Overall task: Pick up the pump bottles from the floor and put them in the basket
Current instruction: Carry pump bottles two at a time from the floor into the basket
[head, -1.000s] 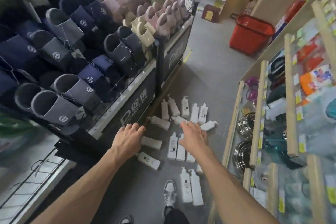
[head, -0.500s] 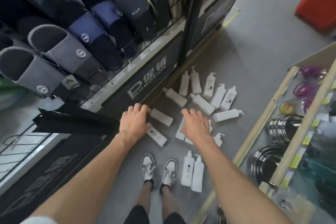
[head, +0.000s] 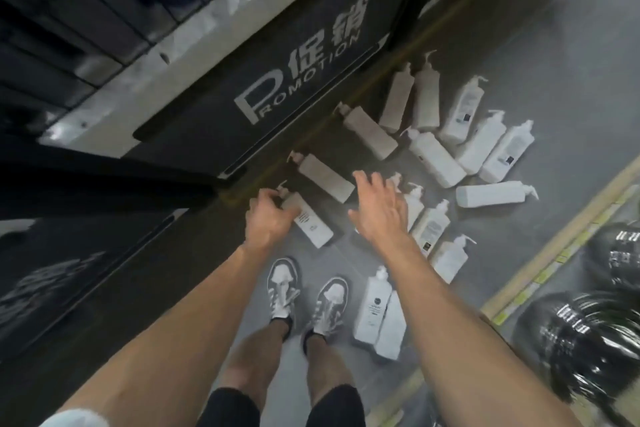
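A: Bottles first. Where are they?

B: I log the pump bottles (head: 481, 146) scattered flat on the grey floor (head: 571, 55), most in a loose fan ahead of the feet. One white bottle (head: 308, 218) lies nearest the display base, pump head toward it. A beige bottle (head: 325, 177) lies just beyond it. Two more (head: 377, 312) rest side by side just right of the shoes (head: 304, 295).

A: Left hand?

B: The left hand (head: 268, 218) is down on the pump end of that white bottle, fingers (head: 273, 198) curled around its neck and shoulder. The bottle's body looks flat on the floor.

A: Right hand?

B: The right hand (head: 379, 208) hovers over the middle of the scatter, fingers spread wide, gripping nothing. Whether it touches a bottle beneath, I cannot tell; there is motion blur.

A: Surroundings?

B: A dark display base printed "PROMOTION" (head: 298, 80) runs along the left. At right, a wooden shelf edge (head: 554, 253) with stacked shiny dark bowls (head: 581, 340) behind it.
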{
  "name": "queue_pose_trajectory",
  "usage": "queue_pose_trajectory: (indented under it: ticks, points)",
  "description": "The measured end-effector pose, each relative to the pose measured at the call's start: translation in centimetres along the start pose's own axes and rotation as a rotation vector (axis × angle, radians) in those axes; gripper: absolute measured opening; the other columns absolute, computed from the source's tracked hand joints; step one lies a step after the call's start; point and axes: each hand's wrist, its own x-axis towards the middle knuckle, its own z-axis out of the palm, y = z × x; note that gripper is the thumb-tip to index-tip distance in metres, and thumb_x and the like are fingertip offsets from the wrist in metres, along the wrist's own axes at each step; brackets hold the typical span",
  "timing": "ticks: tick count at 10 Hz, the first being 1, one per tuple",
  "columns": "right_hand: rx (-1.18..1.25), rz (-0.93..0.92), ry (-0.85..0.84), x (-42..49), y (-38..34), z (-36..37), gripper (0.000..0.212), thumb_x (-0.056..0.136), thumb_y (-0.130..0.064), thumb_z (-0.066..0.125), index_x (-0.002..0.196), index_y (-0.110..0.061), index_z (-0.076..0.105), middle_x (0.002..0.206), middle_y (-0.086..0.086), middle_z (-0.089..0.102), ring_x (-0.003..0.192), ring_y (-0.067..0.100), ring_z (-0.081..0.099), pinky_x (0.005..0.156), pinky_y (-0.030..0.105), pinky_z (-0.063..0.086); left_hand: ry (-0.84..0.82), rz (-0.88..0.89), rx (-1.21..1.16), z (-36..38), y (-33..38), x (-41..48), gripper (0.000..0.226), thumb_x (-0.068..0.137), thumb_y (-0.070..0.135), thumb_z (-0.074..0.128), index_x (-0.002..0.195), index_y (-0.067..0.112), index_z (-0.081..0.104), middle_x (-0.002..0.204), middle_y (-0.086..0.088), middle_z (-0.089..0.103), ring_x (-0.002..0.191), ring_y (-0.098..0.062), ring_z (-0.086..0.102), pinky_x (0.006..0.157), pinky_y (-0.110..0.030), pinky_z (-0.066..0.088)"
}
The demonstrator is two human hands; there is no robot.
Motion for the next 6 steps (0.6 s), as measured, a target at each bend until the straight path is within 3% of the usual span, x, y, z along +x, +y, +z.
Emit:
queue_pose_trajectory:
  ticks: [1, 2, 3, 4, 5, 6]
  points:
    - [0.027, -0.023, -0.011, 5.4, 0.9, 6.7, 0.076, 0.090, -0.037, 0.072, 0.153, -0.020, 0.031, 0.141, 0.012, 0.046, 0.128, 0.033, 0.045, 0.096, 0.047, 0.045, -0.013, -0.063, -0.076, 5.4, -2.8, 6.5, 0.062, 0.083, 0.034, 0.078, 0.134, 0.013, 0.051, 0.130, -0.011, 0.057, 0.118, -0.031, 0.057, 0.102, -0.043, 0.048]
    - [0.037, -0.029, 0.002, 9.0, 1.8, 11.4, 0.077, 0.090, -0.037, 0.072, 0.153, -0.019, 0.032, 0.141, 0.012, 0.046, 0.128, 0.033, 0.045, 0.097, 0.047, 0.045, -0.045, -0.139, -0.132, 10.2, -5.3, 11.2, 0.071, 0.075, 0.040, 0.082, 0.131, 0.006, 0.055, 0.127, -0.014, 0.061, 0.116, -0.032, 0.060, 0.099, -0.044, 0.050]
    - [0.050, -0.027, 0.011, 13.9, 3.3, 18.0, 0.074, 0.087, -0.037, 0.074, 0.148, -0.017, 0.037, 0.136, 0.012, 0.050, 0.123, 0.034, 0.048, 0.093, 0.046, 0.047, -0.032, -0.234, -0.254, 17.0, -9.5, 18.7, 0.105, 0.047, 0.062, 0.080, 0.129, -0.001, 0.060, 0.129, -0.018, 0.063, 0.117, -0.032, 0.062, 0.101, -0.044, 0.050]
    - [0.064, -0.020, 0.011, 16.9, 4.0, 21.6, 0.072, 0.087, -0.032, 0.074, 0.148, -0.018, 0.038, 0.135, 0.012, 0.050, 0.122, 0.033, 0.049, 0.091, 0.047, 0.047, -0.042, -0.278, -0.344, 19.9, -11.0, 22.0, 0.085, 0.068, 0.046, 0.085, 0.133, -0.001, 0.058, 0.132, -0.014, 0.062, 0.121, -0.030, 0.060, 0.106, -0.042, 0.047]
    - [0.057, -0.020, 0.015, 21.0, 4.3, 25.7, 0.074, 0.087, -0.029, 0.075, 0.148, -0.019, 0.036, 0.135, 0.011, 0.050, 0.123, 0.033, 0.049, 0.088, 0.046, 0.048, 0.039, -0.403, -0.435, 22.6, -11.7, 24.6, 0.077, 0.077, 0.048, 0.081, 0.136, 0.005, 0.056, 0.134, -0.011, 0.060, 0.122, -0.030, 0.059, 0.105, -0.040, 0.047]
    - [0.071, -0.010, 0.007, 23.5, 4.2, 28.2, 0.079, 0.085, -0.029, 0.078, 0.150, -0.021, 0.034, 0.136, 0.011, 0.050, 0.126, 0.032, 0.048, 0.089, 0.047, 0.049, 0.013, -0.461, -0.509, 24.4, -12.0, 26.2, 0.073, 0.084, 0.049, 0.075, 0.136, 0.003, 0.054, 0.135, -0.013, 0.059, 0.123, -0.033, 0.059, 0.089, -0.031, 0.050]
